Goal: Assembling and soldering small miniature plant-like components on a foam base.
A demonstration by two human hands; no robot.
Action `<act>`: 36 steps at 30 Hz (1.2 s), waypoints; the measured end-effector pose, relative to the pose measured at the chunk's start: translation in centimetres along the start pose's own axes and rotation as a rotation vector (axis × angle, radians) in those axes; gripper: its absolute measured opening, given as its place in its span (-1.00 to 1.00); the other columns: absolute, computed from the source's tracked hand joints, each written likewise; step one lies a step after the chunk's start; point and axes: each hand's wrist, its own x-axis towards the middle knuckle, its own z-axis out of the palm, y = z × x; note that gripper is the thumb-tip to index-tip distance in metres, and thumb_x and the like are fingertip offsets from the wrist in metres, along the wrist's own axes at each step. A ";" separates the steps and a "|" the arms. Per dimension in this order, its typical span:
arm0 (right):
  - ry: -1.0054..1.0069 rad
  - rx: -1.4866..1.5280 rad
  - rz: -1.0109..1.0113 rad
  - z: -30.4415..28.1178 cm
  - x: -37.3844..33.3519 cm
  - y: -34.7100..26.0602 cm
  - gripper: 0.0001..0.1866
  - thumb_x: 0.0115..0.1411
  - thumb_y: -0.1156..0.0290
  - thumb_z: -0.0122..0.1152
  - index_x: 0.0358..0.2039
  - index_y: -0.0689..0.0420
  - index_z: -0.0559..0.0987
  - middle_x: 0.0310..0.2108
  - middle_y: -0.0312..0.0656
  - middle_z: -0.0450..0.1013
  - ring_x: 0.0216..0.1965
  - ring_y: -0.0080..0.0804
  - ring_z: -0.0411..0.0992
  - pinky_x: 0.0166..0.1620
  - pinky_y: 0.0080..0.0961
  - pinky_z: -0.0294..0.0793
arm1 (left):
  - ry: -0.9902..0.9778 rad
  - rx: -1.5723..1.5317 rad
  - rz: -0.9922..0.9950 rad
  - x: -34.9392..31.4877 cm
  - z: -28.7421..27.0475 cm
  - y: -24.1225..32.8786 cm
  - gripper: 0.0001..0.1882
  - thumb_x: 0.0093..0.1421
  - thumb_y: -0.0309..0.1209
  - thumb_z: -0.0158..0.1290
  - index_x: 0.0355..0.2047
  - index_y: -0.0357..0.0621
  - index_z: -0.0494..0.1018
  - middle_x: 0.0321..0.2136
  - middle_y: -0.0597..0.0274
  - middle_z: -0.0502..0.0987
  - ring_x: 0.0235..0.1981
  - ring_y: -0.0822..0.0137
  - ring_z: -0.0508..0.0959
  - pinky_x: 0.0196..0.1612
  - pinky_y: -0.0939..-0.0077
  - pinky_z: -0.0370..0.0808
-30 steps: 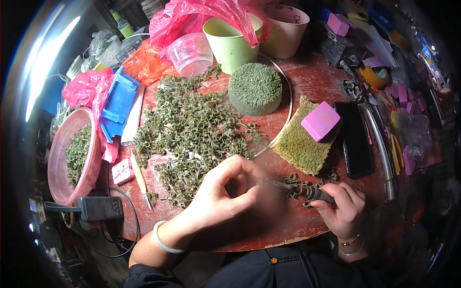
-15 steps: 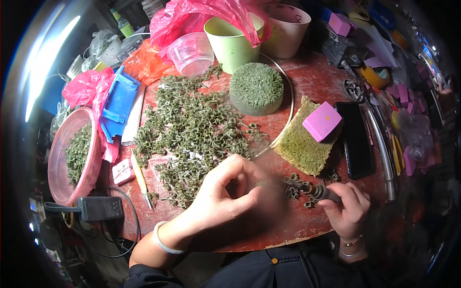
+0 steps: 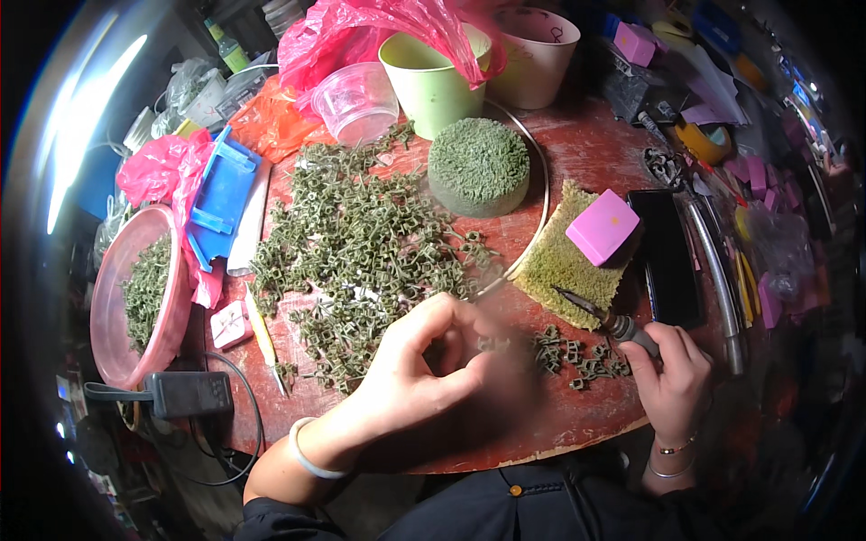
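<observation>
My left hand (image 3: 428, 356) is closed in a pinch over the table's front; a small blurred piece may sit at its fingertips, partly lost in a dark smear. In my right hand (image 3: 669, 370) is a soldering iron (image 3: 622, 326) with a grey handle and dark pointed tip. Its tip lies over the near edge of a yellow-green sponge (image 3: 550, 275). Below that edge several small green pieces (image 3: 577, 354) with loops and stems lie loose. A wide heap of similar green pieces (image 3: 361, 239) spreads beyond my left hand.
A pink block (image 3: 603, 227) rests on the sponge, beside a black phone (image 3: 666, 261). A round green block (image 3: 479, 171) and a pale green bucket (image 3: 424, 90) stand farther back. At left are a pink basin (image 3: 113, 307), blue tray (image 3: 222, 194), yellow-handled pick (image 3: 262, 334) and grey power bank (image 3: 189, 393).
My right hand has shifted slightly right, and the soldering iron's tip has swung from beside my left fingers up to the sponge's edge. The left hand stays nearly still.
</observation>
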 end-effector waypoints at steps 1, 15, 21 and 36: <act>0.001 0.000 0.000 0.0 -0.1 0.0 -0.69 0.10 0.27 0.45 -0.33 0.18 0.53 -0.57 -0.14 0.38 -0.60 -0.11 0.40 -0.55 -0.31 0.34 | 0.007 0.030 0.019 0.0 0.0 0.0 -0.78 0.15 -0.57 0.23 -0.20 -0.19 0.48 -0.42 0.48 0.39 -0.58 0.73 0.24 -0.50 0.76 0.15; 0.057 0.010 -0.053 0.8 -0.2 0.5 -0.68 0.11 0.25 0.45 -0.33 0.18 0.53 -0.60 -0.18 0.35 -0.64 -0.22 0.37 -0.58 -0.36 0.30 | -0.051 -0.569 -0.272 0.4 -1.0 1.2 -0.82 0.19 -0.46 0.12 -0.24 -0.15 0.37 -0.37 0.33 0.41 -0.39 0.58 0.34 -0.44 0.68 0.28; 0.101 0.035 -0.092 0.6 -0.1 0.4 -0.68 0.10 0.25 0.46 -0.33 0.18 0.53 -0.60 -0.19 0.36 -0.65 -0.27 0.37 -0.58 -0.39 0.30 | 0.122 -0.695 -0.256 0.7 -1.8 1.8 -0.86 0.24 -0.34 0.17 -0.28 -0.03 0.42 -0.48 0.48 0.38 -0.53 0.68 0.26 -0.55 0.80 0.11; 0.037 0.059 -0.058 0.8 -0.1 0.2 -0.67 0.11 0.21 0.45 -0.35 0.17 0.52 -0.59 -0.22 0.37 -0.65 -0.28 0.38 -0.57 -0.39 0.32 | 0.185 0.802 0.185 0.6 -0.6 0.8 -0.65 0.14 -0.46 0.20 -0.04 -0.14 0.47 -0.40 0.09 0.42 -0.43 0.06 0.51 -0.40 0.26 0.48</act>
